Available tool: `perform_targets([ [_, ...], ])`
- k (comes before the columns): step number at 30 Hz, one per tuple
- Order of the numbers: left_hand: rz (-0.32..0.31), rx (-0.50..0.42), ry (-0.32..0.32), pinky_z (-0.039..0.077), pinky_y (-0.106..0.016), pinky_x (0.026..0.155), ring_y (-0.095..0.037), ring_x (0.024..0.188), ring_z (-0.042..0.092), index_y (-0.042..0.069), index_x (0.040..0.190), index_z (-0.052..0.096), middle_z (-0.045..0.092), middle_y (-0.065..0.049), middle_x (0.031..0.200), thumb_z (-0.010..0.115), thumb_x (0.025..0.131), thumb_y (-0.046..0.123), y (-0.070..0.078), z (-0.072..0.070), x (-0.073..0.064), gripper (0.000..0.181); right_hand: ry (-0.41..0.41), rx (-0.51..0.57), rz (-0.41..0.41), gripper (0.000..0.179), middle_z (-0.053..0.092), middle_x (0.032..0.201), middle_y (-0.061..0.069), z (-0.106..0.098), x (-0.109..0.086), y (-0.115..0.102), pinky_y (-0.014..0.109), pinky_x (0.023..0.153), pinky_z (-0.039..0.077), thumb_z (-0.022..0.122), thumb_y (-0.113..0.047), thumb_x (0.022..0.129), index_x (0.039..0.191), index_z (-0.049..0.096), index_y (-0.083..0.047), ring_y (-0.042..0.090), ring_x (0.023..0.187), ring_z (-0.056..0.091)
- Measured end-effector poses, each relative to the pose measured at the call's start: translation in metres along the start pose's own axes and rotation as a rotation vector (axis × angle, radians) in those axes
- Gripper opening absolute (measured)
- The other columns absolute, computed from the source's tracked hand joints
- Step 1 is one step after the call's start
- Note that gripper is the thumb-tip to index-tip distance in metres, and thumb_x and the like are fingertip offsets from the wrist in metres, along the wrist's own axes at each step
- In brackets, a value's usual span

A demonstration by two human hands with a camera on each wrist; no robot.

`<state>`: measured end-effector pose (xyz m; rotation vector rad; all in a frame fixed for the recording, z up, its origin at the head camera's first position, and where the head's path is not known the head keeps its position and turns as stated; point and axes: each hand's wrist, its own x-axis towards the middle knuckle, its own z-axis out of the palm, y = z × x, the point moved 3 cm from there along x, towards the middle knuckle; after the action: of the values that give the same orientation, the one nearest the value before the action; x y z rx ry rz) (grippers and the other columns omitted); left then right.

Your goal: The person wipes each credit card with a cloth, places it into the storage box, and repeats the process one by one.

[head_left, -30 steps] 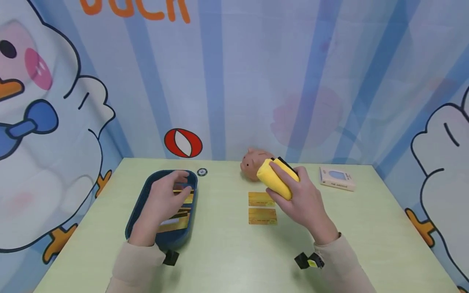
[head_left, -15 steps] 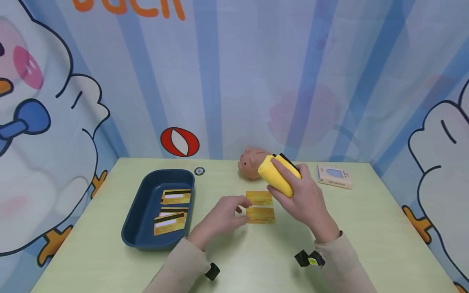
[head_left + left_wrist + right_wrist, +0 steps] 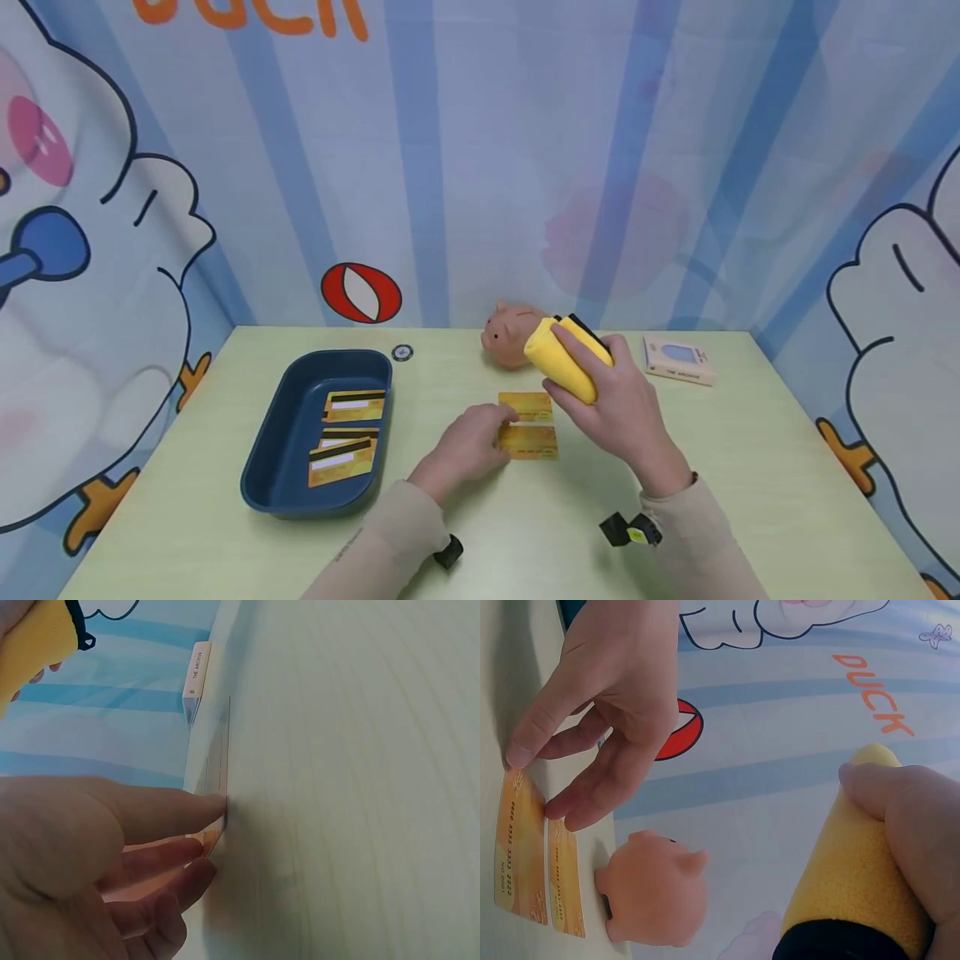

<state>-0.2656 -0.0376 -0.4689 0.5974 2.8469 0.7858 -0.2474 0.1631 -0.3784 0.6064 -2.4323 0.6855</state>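
Observation:
Two gold bank cards lie on the table, one behind the other. My left hand (image 3: pixel 468 442) is at the left end of the near card (image 3: pixel 536 443), its thumb and a finger on opposite long edges in the right wrist view. The far card (image 3: pixel 534 406) lies close behind it, by the same fingers. My right hand (image 3: pixel 618 408) grips a rolled yellow cloth (image 3: pixel 558 358) with black trim, raised above the table. A small black loop on the cloth shows in the left wrist view. The palm side of the right hand is hidden in the head view.
A dark blue tray (image 3: pixel 273 467) at the left holds 3 gold cards (image 3: pixel 354 406), stripe side up. A pink piggy bank (image 3: pixel 510 337) stands behind the cards. A round chip (image 3: pixel 402 352) lies near the tray, and a small box (image 3: pixel 678 361) at the back right.
My left hand has come from above the tray rightward to the cards, and its fingers have closed in on the near card's left end. The right hand keeps the cloth in nearly the same place.

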Motion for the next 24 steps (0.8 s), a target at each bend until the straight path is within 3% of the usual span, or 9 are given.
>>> perform_targets([
  [10, -0.037, 0.04, -0.035, 0.054, -0.038, 0.09, -0.017, 0.092, 0.056, 0.01, 0.13, 0.069, 0.064, -0.003, 0.106, 0.089, 0.083, 0.011, 0.0028, -0.0019, 0.0009, 0.051, -0.007, -0.004, -0.002, 0.072, 0.053, 0.118, 0.022, -0.0006, 0.0003, 0.0005, 0.033, 0.055, 0.046, 0.083, -0.038, 0.09, 0.155, 0.053, -0.032, 0.025, 0.081, 0.052],
  [24, -0.109, 0.019, -0.082, 0.052, -0.037, 0.091, -0.018, 0.094, 0.054, 0.008, 0.13, 0.067, 0.058, -0.004, 0.111, 0.089, 0.082, 0.012, 0.0019, -0.001, 0.0032, 0.053, -0.022, 0.001, 0.008, 0.072, 0.052, 0.117, 0.02, -0.0003, 0.0002, -0.0019, 0.031, 0.054, 0.045, 0.081, -0.042, 0.091, 0.156, 0.051, -0.036, 0.023, 0.078, 0.051],
])
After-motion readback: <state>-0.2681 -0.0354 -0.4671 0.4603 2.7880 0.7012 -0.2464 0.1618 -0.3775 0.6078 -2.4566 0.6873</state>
